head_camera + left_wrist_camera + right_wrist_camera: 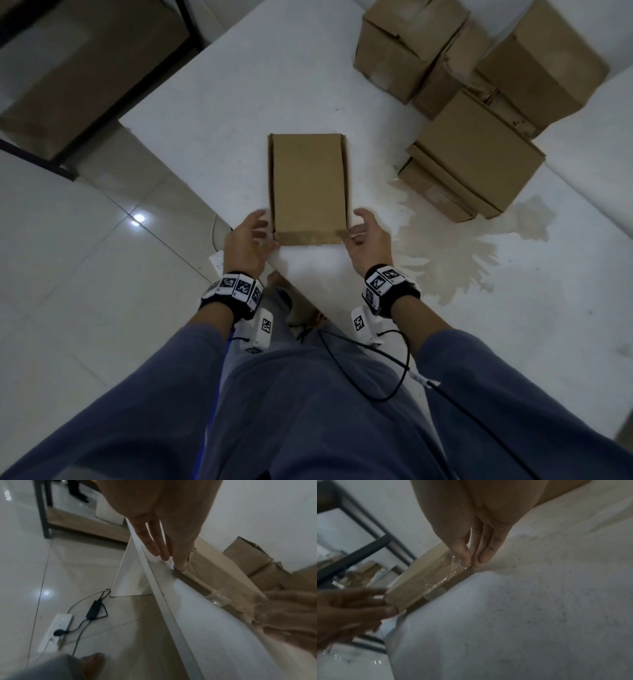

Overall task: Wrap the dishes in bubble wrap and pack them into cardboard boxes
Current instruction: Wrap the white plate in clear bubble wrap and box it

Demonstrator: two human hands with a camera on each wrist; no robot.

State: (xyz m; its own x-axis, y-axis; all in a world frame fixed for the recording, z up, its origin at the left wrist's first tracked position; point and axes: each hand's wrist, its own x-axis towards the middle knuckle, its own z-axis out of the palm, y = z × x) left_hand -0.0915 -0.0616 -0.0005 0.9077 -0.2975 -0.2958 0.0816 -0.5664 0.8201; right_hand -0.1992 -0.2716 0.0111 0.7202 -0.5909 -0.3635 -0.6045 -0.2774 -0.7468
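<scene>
Both hands, left hand [247, 240] and right hand [368, 236], rest relaxed fingers against the closed, taped box [308, 186] at the table's [222, 102] near corner, so packing looks finished here.

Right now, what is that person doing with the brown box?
A person stands at a white table, a hand at each near corner of a closed cardboard box. The left hand and right hand touch it with fairly straight fingers beside the clear tape across its near end. More cardboard boxes sit stacked farther back. No dishes or bubble wrap show.
</scene>
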